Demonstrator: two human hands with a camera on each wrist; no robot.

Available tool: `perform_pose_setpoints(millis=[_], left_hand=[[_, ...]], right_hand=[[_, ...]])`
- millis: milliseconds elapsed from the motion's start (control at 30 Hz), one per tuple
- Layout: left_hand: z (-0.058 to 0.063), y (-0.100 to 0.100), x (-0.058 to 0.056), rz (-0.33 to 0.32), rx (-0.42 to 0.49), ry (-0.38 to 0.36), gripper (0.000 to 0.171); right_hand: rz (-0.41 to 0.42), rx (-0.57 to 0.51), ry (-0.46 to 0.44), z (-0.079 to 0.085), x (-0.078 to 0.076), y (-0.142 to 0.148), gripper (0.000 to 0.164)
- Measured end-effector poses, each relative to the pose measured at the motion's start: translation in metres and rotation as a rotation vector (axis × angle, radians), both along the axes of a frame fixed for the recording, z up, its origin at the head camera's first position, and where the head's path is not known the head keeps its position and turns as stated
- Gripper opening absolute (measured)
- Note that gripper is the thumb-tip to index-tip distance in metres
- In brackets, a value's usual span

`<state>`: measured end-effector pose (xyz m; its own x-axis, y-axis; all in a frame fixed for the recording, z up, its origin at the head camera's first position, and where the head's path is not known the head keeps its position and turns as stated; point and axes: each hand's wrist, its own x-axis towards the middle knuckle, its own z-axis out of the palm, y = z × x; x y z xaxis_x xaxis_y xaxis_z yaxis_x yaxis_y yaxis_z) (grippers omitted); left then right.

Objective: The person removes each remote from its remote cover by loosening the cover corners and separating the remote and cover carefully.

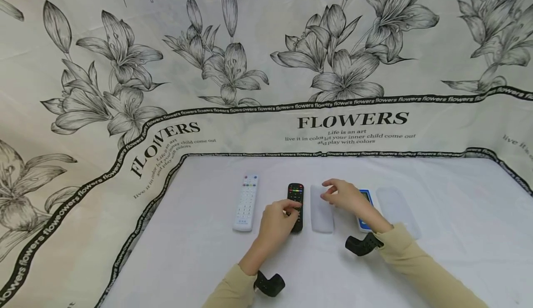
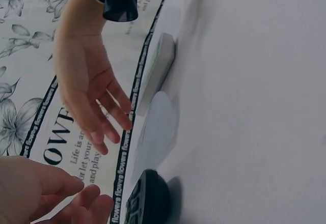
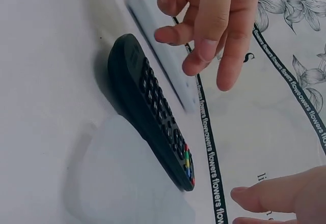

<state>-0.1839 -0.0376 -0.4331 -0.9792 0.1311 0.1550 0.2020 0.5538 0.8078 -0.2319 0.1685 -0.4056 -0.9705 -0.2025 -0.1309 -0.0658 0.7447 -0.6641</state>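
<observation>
Loosely curled and empty, the left hand [image 1: 278,221] and right hand [image 1: 345,198] hover above a white tabletop [image 1: 322,278] bearing a black remote [image 1: 296,194], flower-printed cloth [image 1: 266,58] behind.

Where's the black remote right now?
In the head view, the black remote control lies just right of and below frame centre, between the white remote control on its left and a pale translucent cover on its right.

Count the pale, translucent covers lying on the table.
2: the near-middle cover right of the black remote, and the far-right cover beyond the blue-and-white device. The right sleeve might hide others.
</observation>
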Motion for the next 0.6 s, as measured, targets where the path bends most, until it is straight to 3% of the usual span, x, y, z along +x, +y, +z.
perform_pose_setpoints(millis=[167, 433, 600], left_hand=[[0.005, -0.02, -0.007, -0.013, 0.038, 0.029, 0.019], [0.009, -0.041, -0.017, 0.005, 0.105, -0.005, 0.025], [0.013, -0.064, -0.026, 0.014, 0.159, -0.028, 0.026]], right_hand=[[0.013, -0.004, 0.059, 0.001, 0.004, -0.01, 0.046], [0.023, -0.041, 0.125, 0.002, 0.007, -0.047, 0.043], [0.044, -0.072, 0.156, 0.002, 0.001, -0.07, 0.043]])
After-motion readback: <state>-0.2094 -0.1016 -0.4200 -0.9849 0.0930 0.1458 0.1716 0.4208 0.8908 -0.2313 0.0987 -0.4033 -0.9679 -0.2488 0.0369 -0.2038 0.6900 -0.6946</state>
